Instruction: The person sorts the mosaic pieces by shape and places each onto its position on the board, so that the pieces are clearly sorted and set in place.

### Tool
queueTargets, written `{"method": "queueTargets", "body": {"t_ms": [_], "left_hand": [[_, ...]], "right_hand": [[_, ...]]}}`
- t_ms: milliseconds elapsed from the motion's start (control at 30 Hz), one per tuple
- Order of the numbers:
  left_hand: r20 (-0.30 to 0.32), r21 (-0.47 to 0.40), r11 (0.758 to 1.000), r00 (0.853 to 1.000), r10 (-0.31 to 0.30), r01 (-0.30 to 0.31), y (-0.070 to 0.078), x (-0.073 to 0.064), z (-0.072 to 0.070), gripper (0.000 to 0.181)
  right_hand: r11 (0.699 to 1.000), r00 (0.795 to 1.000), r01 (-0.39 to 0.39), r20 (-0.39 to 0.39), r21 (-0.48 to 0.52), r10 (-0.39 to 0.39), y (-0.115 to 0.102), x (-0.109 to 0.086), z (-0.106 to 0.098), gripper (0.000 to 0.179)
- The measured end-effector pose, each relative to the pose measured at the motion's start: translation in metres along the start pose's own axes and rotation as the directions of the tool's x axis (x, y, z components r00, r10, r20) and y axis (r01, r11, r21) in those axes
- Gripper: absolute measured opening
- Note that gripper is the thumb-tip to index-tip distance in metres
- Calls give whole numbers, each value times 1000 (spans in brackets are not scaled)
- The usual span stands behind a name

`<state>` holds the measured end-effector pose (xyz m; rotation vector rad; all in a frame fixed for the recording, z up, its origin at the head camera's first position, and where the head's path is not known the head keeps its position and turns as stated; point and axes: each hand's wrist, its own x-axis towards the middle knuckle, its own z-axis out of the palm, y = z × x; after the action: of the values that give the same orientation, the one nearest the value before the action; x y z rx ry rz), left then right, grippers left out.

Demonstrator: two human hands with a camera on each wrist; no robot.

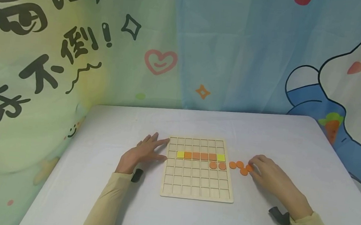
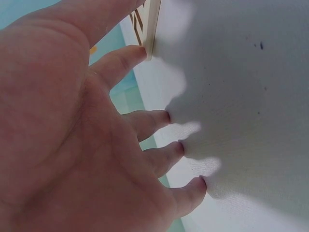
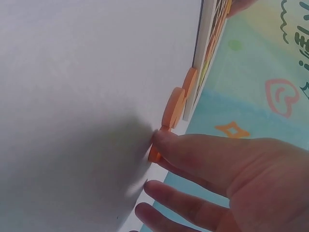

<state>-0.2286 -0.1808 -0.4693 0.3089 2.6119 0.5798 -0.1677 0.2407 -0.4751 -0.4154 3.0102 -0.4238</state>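
A pale wooden grid board point(image 1: 195, 182) lies flat on the table. One row holds a strip of several orange squares point(image 1: 200, 156) between two yellow squares point(image 1: 180, 154); below its right end sit two orange discs point(image 1: 213, 165). Spread fingers of my left hand point(image 1: 142, 153) rest at the board's left edge, thumb and forefinger touching it, other fingertips on the cloth. To the board's right, my right hand point(image 1: 270, 177) pinches an orange disc point(image 3: 154, 153) between thumb and finger, low at the tabletop. Several loose orange discs point(image 1: 232, 165) lie between that hand and the board.
A white cloth covers the table point(image 1: 127, 118). Behind it hangs a printed curtain point(image 1: 225, 51) with a cartoon animal and lettering. A dark strap end point(image 1: 279, 216) sticks out by the right sleeve, another point(image 1: 137, 175) by the left wrist.
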Motion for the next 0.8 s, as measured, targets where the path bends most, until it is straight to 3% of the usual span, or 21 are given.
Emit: {"method": "queueTargets", "body": {"t_ms": [500,800], "left_hand": [[0,-5,1000,1000,-16,16,-1,0,0,76],[3,-2,1000,1000,5,-5,-1,0,-1,76]], "right_hand": [[1000,1000,7,-7,0,-7,2,1,0,27],[1000,1000,2,-2,9,-2,2,0,-2,27]]}}
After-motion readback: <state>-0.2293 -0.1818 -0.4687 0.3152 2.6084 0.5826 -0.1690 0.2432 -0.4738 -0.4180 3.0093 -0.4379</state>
